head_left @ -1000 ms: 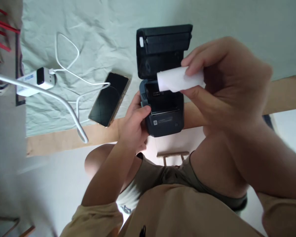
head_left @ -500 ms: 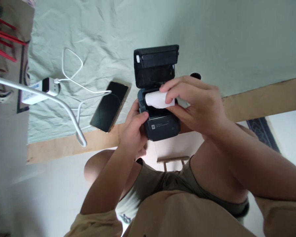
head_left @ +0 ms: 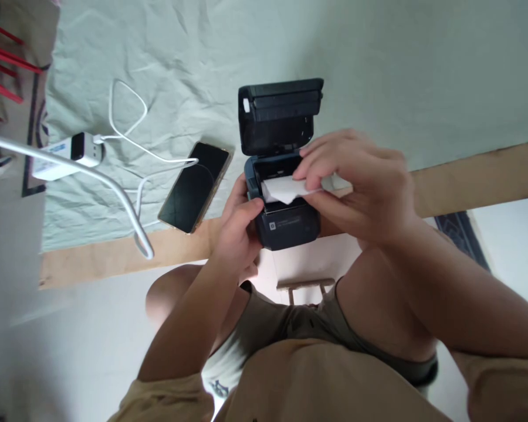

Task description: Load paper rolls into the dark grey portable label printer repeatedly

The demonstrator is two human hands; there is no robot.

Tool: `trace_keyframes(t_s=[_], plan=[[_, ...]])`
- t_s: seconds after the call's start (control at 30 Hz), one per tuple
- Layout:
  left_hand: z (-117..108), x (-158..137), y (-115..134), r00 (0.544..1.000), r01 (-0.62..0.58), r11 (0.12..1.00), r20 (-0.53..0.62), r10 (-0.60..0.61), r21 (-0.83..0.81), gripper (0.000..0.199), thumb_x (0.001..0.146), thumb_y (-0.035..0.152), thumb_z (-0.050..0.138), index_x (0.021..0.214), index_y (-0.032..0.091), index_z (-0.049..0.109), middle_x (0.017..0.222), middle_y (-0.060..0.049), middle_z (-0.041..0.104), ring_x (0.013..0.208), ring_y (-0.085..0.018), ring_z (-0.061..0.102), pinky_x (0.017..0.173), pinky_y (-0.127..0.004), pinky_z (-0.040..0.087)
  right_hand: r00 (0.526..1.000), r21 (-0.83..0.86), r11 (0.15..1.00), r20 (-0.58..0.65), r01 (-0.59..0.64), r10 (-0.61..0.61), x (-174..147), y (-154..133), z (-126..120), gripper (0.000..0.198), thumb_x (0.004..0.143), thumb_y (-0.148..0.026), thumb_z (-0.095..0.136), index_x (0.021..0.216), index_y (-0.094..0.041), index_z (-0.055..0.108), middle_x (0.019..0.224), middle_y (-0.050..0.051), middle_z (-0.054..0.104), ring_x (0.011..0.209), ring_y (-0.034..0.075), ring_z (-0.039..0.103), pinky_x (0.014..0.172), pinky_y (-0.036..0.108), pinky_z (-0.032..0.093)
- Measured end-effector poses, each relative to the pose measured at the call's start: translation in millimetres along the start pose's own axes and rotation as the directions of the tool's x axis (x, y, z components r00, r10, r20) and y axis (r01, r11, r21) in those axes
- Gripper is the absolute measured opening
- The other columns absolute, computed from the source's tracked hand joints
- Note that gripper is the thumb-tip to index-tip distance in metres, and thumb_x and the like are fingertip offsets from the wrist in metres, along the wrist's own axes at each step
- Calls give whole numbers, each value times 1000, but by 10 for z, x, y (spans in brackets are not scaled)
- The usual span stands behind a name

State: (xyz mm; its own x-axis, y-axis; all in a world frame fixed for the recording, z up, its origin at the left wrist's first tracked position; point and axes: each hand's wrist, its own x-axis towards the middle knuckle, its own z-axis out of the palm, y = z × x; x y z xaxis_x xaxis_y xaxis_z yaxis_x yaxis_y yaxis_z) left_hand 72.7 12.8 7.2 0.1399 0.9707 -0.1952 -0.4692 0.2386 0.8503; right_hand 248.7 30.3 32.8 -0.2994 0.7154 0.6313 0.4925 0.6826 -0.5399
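Observation:
A small dark portable label printer [head_left: 288, 228] is held over the table's front edge, its black lid [head_left: 281, 114] swung up and back. My left hand [head_left: 240, 225] grips the printer's left side, with the thumb on the rim of its compartment. White paper [head_left: 286, 189], which looks like a folded or rolled piece, lies across the open compartment. Fingers and thumb of my right hand [head_left: 352, 181] pinch the paper's right end. A pale end of it shows beyond those fingers. Part of the compartment is hidden behind the paper and my right fingers.
On the green cloth [head_left: 400, 70] to the left lies a phone [head_left: 196, 187]. A white cable [head_left: 129, 132] runs from a white power strip [head_left: 66, 157]; a thicker white cord [head_left: 118, 193] hangs in front. A wooden edge [head_left: 127, 252] borders the table. Red plastic stools [head_left: 4, 61] stand far left.
My right hand has moved slightly to the right with the paper. The paper now sits lower in the compartment and looks flatter, with more of the dark interior showing behind it.

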Motion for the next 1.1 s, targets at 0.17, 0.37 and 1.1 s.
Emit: trace_keyframes(t_s=[0.17,0.37,1.1], plan=[[2,-29,-5,1000,-4,997,-6,5,73,45,77,27,69,121,28,56,103,0,69,87,-15,67,70,-22,54,947,74,980,253,183,-196,-25,-94,-147,14,83,-21,65,77,-23,53,81,-5,71,99,19,66,83,40,49],[14,-47,-14,999,-33,992,-10,34,123,71,69,25,78,132,37,48,116,0,66,96,-20,68,67,-23,53,975,75,980,-111,-185,192,-5,-79,-265,29,80,-24,68,108,-27,60,130,3,56,107,17,62,70,29,52],[51,-123,21,999,-34,988,1,34,150,33,79,32,71,110,25,63,88,-1,66,76,-13,64,64,-20,52,872,146,885,300,-442,386,-79,-8,17,61,80,-40,66,135,-22,44,133,10,56,115,23,60,81,35,61]])
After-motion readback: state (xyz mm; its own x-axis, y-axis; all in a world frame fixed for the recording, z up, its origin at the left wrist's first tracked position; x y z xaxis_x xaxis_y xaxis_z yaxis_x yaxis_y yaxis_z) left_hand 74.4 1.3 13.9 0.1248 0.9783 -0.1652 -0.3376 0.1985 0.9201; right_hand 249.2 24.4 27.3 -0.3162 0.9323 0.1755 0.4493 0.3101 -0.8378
